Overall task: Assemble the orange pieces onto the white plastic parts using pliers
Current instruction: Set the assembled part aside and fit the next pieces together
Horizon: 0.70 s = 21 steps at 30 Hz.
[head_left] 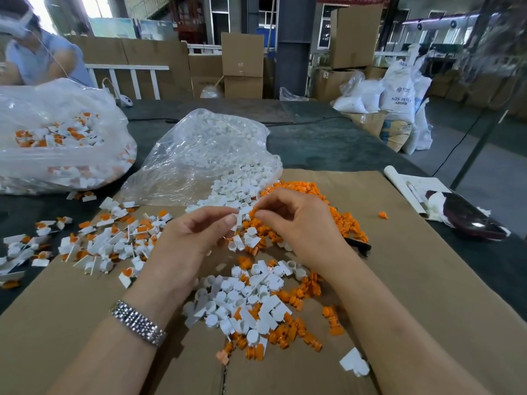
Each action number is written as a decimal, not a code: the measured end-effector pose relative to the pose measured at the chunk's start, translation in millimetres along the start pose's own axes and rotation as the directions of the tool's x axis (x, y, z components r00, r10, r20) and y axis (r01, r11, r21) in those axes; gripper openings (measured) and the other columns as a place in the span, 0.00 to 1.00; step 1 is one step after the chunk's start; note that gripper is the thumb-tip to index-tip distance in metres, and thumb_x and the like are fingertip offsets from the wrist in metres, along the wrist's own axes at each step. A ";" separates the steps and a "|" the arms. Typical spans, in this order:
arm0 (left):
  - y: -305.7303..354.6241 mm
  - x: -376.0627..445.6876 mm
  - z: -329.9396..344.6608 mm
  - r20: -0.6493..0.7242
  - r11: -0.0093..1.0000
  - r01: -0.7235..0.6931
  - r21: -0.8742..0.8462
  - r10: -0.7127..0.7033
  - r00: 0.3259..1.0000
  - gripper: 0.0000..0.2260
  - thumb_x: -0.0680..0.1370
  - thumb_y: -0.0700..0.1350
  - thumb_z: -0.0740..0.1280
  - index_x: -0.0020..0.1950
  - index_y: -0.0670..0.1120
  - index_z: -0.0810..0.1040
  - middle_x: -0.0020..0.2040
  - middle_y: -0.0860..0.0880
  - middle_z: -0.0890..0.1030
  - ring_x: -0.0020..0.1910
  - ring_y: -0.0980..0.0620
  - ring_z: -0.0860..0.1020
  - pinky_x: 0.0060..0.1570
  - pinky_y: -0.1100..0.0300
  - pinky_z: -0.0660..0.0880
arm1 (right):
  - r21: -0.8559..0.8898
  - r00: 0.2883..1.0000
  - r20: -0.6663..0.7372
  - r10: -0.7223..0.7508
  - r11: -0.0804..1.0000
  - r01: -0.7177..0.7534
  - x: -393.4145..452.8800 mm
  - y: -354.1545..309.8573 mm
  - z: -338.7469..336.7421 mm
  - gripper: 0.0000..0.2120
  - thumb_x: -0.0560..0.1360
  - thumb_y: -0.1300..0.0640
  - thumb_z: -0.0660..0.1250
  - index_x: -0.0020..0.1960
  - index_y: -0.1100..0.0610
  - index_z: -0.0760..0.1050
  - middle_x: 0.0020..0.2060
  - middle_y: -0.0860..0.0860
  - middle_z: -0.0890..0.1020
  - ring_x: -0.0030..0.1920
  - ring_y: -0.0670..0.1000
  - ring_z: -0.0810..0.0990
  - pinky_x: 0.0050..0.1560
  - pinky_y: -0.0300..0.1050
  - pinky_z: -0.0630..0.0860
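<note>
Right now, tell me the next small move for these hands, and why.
Probably push the orange piece into the white part: the right hand pinches the orange piece, the left hand holds the white part, and the two already meet.

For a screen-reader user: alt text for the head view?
Left hand pinches a white part and right hand an orange piece, meeting above mixed piles on cardboard. Two clear bags lie behind.
</note>
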<state>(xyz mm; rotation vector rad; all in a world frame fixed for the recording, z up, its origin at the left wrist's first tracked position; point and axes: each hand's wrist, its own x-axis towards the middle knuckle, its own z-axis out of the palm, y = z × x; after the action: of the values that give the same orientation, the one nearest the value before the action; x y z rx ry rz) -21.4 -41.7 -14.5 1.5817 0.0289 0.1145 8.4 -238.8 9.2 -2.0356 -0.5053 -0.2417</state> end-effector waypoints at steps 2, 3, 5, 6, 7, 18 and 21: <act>1.9 2.3 -0.5 0.063 0.951 0.098 -0.292 -0.083 0.995 0.09 0.71 0.43 0.75 0.49 0.44 0.89 0.42 0.44 0.86 0.39 0.51 0.83 0.40 0.63 0.81 | 0.044 1.000 -0.017 -0.008 0.999 0.009 0.1 -1.3 -1.5 0.03 0.78 0.58 0.72 0.52 0.54 0.83 0.44 0.45 0.84 0.46 0.43 0.82 0.51 0.39 0.80; 1.9 3.0 -1.0 0.085 0.921 0.129 -0.368 -0.104 0.991 0.08 0.71 0.40 0.74 0.49 0.41 0.88 0.43 0.42 0.86 0.39 0.51 0.84 0.40 0.64 0.81 | 0.058 1.000 -0.019 -0.021 0.998 0.022 -0.2 -2.3 -2.2 0.04 0.78 0.58 0.72 0.52 0.54 0.83 0.44 0.45 0.84 0.46 0.43 0.82 0.51 0.38 0.79; 1.8 3.1 -1.7 0.123 0.886 0.169 -0.432 -0.128 0.984 0.09 0.71 0.38 0.73 0.49 0.40 0.88 0.47 0.38 0.87 0.42 0.48 0.86 0.42 0.63 0.82 | 0.080 0.999 -0.003 -0.054 0.995 0.054 -1.0 -4.6 -2.4 0.04 0.79 0.59 0.71 0.52 0.54 0.83 0.44 0.44 0.84 0.47 0.42 0.82 0.51 0.36 0.78; 1.2 3.1 -2.1 0.136 0.878 0.178 -0.444 -0.131 0.982 0.09 0.70 0.37 0.73 0.50 0.39 0.88 0.49 0.37 0.86 0.44 0.47 0.87 0.44 0.62 0.83 | 0.082 0.997 0.010 -0.071 0.994 0.069 -1.7 -5.8 -2.1 0.04 0.79 0.59 0.70 0.52 0.53 0.82 0.45 0.44 0.84 0.48 0.42 0.82 0.52 0.37 0.78; 1.1 2.8 -1.8 0.145 0.875 0.181 -0.449 -0.129 0.981 0.10 0.70 0.36 0.73 0.51 0.39 0.87 0.51 0.36 0.86 0.46 0.46 0.87 0.44 0.62 0.83 | 0.080 0.996 0.019 -0.086 0.993 0.084 -2.2 -6.6 -1.6 0.04 0.79 0.59 0.70 0.52 0.54 0.82 0.45 0.44 0.83 0.49 0.43 0.82 0.52 0.38 0.79; 3.9 -1.7 3.4 0.203 0.884 0.163 -0.438 -0.079 0.976 0.09 0.73 0.37 0.71 0.51 0.39 0.87 0.46 0.36 0.85 0.40 0.46 0.86 0.42 0.60 0.84 | -0.088 0.970 0.039 -0.241 0.966 0.243 -3.5 -5.6 3.7 0.02 0.79 0.60 0.71 0.51 0.56 0.82 0.45 0.47 0.81 0.47 0.47 0.80 0.50 0.44 0.78; 3.3 -1.8 3.3 0.199 0.895 0.163 -0.415 -0.086 0.976 0.09 0.73 0.37 0.72 0.53 0.38 0.86 0.46 0.36 0.85 0.42 0.45 0.86 0.43 0.59 0.84 | -0.101 0.970 0.073 -0.231 0.966 0.237 -3.4 -5.8 1.8 0.02 0.79 0.60 0.70 0.51 0.56 0.81 0.45 0.47 0.81 0.47 0.47 0.79 0.50 0.46 0.78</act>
<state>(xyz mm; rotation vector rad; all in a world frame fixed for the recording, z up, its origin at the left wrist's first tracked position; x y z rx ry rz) -23.1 -45.2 -11.3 1.1374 -0.0312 -0.1158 2.8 -235.6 11.6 -2.0934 -0.7881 -0.3572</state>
